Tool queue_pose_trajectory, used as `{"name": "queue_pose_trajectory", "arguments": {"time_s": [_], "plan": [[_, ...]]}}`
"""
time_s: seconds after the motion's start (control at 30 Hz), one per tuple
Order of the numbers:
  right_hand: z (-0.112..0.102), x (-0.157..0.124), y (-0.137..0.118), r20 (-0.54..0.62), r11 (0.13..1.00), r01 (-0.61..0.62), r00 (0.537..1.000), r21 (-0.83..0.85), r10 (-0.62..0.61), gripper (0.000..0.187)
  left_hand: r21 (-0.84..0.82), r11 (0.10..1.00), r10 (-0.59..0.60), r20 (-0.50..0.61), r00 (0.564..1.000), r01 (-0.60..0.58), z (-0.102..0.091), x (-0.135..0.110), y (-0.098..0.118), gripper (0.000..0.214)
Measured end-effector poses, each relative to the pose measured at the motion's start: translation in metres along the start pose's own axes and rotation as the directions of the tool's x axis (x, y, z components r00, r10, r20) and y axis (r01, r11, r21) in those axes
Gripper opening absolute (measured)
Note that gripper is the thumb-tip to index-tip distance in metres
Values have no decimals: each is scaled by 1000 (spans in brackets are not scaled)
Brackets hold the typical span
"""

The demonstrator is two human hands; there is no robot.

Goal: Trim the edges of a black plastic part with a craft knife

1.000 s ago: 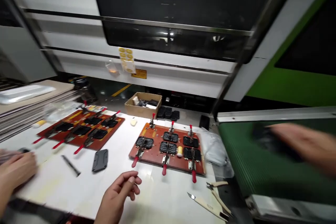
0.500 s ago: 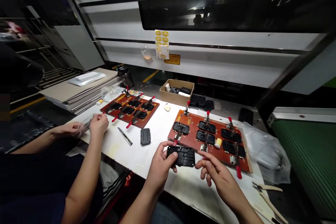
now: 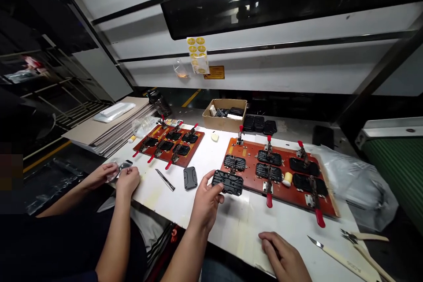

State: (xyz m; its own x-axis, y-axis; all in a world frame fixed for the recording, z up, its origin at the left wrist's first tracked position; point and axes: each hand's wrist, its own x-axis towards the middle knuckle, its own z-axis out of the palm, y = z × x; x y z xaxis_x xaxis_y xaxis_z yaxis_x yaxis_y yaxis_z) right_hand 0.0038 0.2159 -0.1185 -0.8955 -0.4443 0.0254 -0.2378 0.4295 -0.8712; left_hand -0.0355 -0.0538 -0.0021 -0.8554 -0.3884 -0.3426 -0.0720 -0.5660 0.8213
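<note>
My left hand [image 3: 205, 200] pinches a black plastic part [image 3: 228, 182] at its left end, holding it just at the near-left corner of the red clamp board [image 3: 280, 172]. My right hand [image 3: 284, 257] rests loosely curled, holding nothing, on the white surface [image 3: 231, 229]. Knife [image 3: 333, 255] lies right of it.

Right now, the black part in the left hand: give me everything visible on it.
The black plastic part is a flat, roughly rectangular plate that looks like moulded plastic, with ribs and small recesses on its upper face and notched edges. The left hand grips its left end, thumb on top, and holds it about level at the near left corner of the red-brown clamp fixture board, above the white table. Whether it touches the board cannot be told. The right hand rests apart from it.
</note>
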Motion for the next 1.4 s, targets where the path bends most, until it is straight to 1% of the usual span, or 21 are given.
{"name": "queue_pose_trajectory", "arguments": {"time_s": [0.13,0.23,0.33,0.47,0.6,0.67,0.73,0.77,0.83,0.9,0.97,1.03,1.1,1.17,1.2,1.23,1.27,1.3,1.33,1.37,1.4], "plan": [[-3,7,-4,32,1000,8,999,20,-9,24,-119,993,34,72,997,-26,3,-3,1,33],[-3,7,-4,33,999,-10,999,50,8,24,-174,980,116,128,985,-93,6,-10,3,33],[-4,5,-5,25,995,-33,999,93,31,26,-174,974,178,182,967,-147,11,-20,6,34],[-5,3,-6,67,985,-75,996,153,65,30,-134,976,201,273,941,-170,20,-29,8,30],[-6,3,-13,102,957,-168,984,238,148,33,-86,977,213,340,916,-195,27,-35,4,23],[-10,1,-26,47,922,-173,985,346,167,41,-37,984,174,381,908,-173,29,-39,-3,20],[-17,-1,-45,-47,903,-67,994,425,96,54,33,991,102,417,903,-127,29,-43,-14,18],[-22,-2,-55,-92,905,14,995,425,28,55,67,993,62,426,902,-100,28,-46,-19,19],[-33,-3,-72,-148,917,153,983,369,-104,43,114,992,-5,425,905,-49,27,-51,-29,24],[-41,-4,-82,-182,929,215,969,302,-165,33,126,992,-49,405,913,-3,28,-56,-37,30],[-42,-6,-89,-217,939,228,961,258,-173,35,87,994,-89,376,922,60,31,-63,-45,40],[-38,-10,-92,-253,948,224,953,225,-165,38,43,989,-145,349,926,139,34,-73,-54,46],[-30,-12,-93,-279,958,201,950,205,-140,35,53,975,-221,329,918,215,34,-81,-64,43],[-24,-11,-86,-280,971,143,956,191,-85,31,114,964,-263,278,924,240,28,-83,-68,38],[-21,-11,-80,-278,978,102,959,185,-48,30,146,964,-252,223,942,223,22,-79,-65,38],[-20,-10,-71,-282,983,59,959,174,-8,30,191,965,-208,152,966,178,14,-70,-59,41],[-19,-9,-61,-296,987,20,955,158,28,30,252,962,-132,77,988,109,6,-56,-49,45],[-18,-8,-50,-313,990,-14,948,138,57,29,318,947,-38,12,999,32,-1,-38,-35,50],[-17,-7,-39,-325,993,-39,943,114,75,27,411,910,68,-23,997,-53,-8,-16,-19,55],[-17,-6,-30,-325,995,-50,943,88,76,26,467,877,139,-21,990,-113,-13,8,-3,59],[-16,-6,-21,-310,997,-50,948,61,66,24,501,852,179,-3,984,-154,-16,35,14,60]]}}
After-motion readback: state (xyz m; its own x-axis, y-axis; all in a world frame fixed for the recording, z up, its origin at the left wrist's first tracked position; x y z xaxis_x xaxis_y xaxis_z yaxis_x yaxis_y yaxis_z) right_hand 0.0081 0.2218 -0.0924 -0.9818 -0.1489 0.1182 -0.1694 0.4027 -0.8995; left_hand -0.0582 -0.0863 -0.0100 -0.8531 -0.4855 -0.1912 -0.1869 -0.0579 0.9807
